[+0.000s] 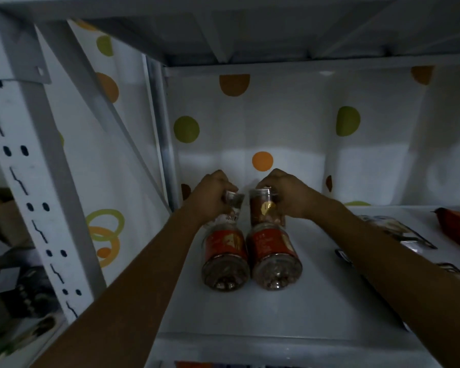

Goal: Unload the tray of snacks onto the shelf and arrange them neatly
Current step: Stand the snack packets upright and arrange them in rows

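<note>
Both arms reach deep into a white shelf [316, 301]. My left hand [210, 195] grips the top of a clear snack jar [230, 208] that tilts a little to the left. My right hand [287, 193] grips a second jar [263, 208] with a brown filling and a gold sticker, standing upright beside it. In front of them stand two more jars with red labels, the left one [225, 258] and the right one [275, 258], side by side and nearly touching. The tray is not in view.
Flat snack packets [398, 232] lie on the shelf at the right, with an orange-red bag [457, 229] beyond them. A perforated white upright [32, 195] stands at the left. Dotted lining covers the back and side walls. Another shelf board [276, 30] hangs close above.
</note>
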